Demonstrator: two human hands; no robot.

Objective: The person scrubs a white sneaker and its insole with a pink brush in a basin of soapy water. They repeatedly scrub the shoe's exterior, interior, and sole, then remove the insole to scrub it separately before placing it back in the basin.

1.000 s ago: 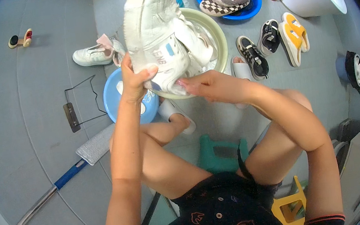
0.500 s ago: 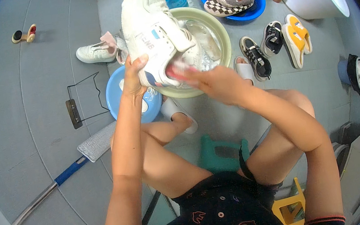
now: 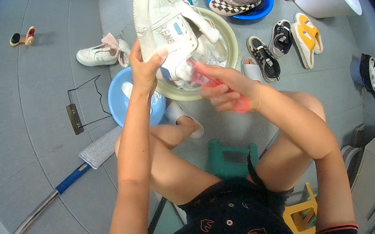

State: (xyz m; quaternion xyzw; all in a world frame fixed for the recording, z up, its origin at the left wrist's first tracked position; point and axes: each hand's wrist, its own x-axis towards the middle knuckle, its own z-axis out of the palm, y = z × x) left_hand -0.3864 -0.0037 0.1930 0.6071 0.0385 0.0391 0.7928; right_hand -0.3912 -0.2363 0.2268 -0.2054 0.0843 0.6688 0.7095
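Observation:
A white sneaker (image 3: pixel 160 18) is gripped at its heel end by my left hand (image 3: pixel 146 72), its toe pointing up and away from me. My right hand (image 3: pixel 233 85) is closed around a pink see-through brush (image 3: pixel 208 77). The brush's far end meets the sneaker's heel opening, and its bristles are hard to make out there. Beneath the sneaker stands a pale green basin (image 3: pixel 233 40) with water and another light-coloured shoe (image 3: pixel 216 49) partly in it. The sneaker hides much of that basin.
A light blue basin (image 3: pixel 118 102) stands beside my left foot, with a flat mop (image 3: pixel 101 147) near it. Another white sneaker (image 3: pixel 94 57) lies beyond. Checkered slippers (image 3: pixel 236 1) rest on a blue basin (image 3: pixel 269 4); dark sneakers (image 3: pixel 263 57) and yellow slippers (image 3: pixel 304 40) stand right.
The sneaker has tilted and shifted slightly right, showing more of its sole edge. My right hand has turned, with the brush drawn back so its pink handle shows.

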